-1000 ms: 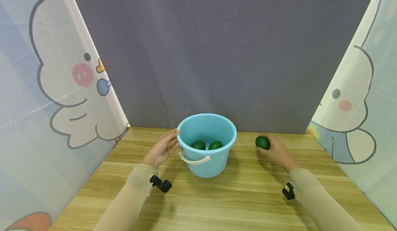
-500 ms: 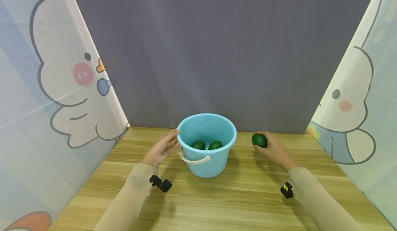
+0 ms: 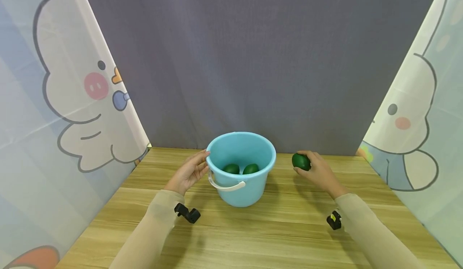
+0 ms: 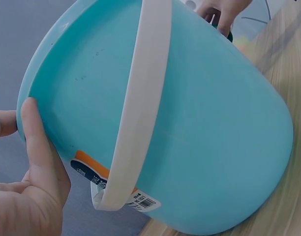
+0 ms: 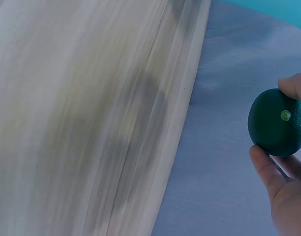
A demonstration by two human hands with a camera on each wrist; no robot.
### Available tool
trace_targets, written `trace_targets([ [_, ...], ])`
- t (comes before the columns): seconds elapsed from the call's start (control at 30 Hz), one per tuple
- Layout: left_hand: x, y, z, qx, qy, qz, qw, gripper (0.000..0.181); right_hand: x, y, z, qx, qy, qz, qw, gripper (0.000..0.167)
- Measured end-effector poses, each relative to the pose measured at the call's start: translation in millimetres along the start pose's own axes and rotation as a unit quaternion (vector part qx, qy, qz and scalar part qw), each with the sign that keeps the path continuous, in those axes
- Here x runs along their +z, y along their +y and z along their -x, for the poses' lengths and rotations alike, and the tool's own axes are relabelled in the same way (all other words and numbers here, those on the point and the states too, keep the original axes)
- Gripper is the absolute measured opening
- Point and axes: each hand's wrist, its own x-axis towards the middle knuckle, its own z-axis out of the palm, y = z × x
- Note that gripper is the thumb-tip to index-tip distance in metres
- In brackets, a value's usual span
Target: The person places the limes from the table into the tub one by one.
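A light blue bucket point(image 3: 249, 190) stands upright on the table, its white handle point(image 3: 226, 188) hanging down at the front. My left hand point(image 3: 189, 172) pinches the bucket's left rim, thumb on the outer wall and a finger at the other side in the left wrist view. Two dark green fruits, which look like limes point(image 3: 231, 169), lie inside the bucket. To the right of it my right hand point(image 3: 322, 175) holds another dark green lime point(image 5: 276, 123) between thumb and fingertips, above the table and apart from the bucket. A pale stem mark shows on this lime.
The wood-grained table point(image 3: 231, 237) reaches back to a grey curtain point(image 3: 260, 68). Cartoon-printed cloths hang at the left and right. Black wrist cameras sit on both sleeves. A printed label point(image 4: 143, 200) is on the bucket's wall, beside the handle.
My right hand has moved slightly left and up with the lime, towards the bucket. The left hand and the bucket have stayed in place.
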Motion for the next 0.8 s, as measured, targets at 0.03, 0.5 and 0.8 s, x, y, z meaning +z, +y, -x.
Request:
trace_targets([
  [0.03, -0.2, -0.1, -0.2, 0.001, 0.0, 0.0, 1.0, 0.036, -0.2, -0.2, -0.4, -0.001, 0.0, 0.0, 1.0, 0.058],
  [0.5, 1.1, -0.4, 1.6, 0.0, 0.001, 0.011, 0.9999, 0.032, -1.8, -9.0, -6.2, -0.01, 0.004, -0.01, 0.9999, 0.06],
  [0.8, 2.0, 0.8, 2.9, -0.001, 0.003, 0.012, 0.9999, 0.027, -4.0, -17.1, -8.2, -0.035, 0.025, -0.012, 0.999, 0.058],
])
